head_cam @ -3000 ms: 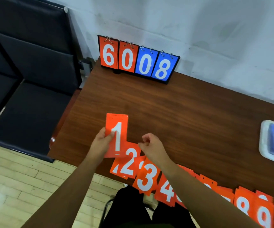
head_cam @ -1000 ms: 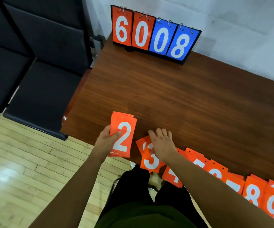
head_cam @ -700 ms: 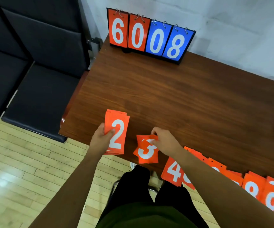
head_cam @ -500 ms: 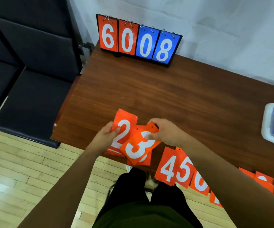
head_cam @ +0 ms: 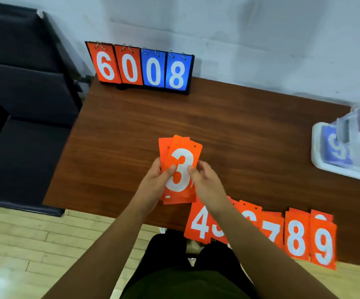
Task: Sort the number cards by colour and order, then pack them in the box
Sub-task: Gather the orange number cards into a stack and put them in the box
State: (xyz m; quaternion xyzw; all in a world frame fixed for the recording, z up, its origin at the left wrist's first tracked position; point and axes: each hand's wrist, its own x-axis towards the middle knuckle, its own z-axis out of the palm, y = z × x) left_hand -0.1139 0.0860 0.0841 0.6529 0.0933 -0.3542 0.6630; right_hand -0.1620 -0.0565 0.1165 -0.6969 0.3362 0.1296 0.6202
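Orange stack (head_cam: pixel 180 169), 3 on top, is gripped above the table (head_cam: pixel 239 130) by left hand (head_cam: pixel 155 184) and right hand (head_cam: pixel 205 184); edges should be squared before 4 (head_cam: pixel 198 222) is added; box (head_cam: pixel 345 147) apparently holds blue cards.

Upper frame shows my pale grey plaster wall (head_cam: pixel 261 39), black padded bench (head_cam: pixel 23 104) left, light wooden plank floor (head_cam: pixel 34 244) below.

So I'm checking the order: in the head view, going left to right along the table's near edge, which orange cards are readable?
Orange 4 card → orange 7 card → orange 8 card → orange 9 card.
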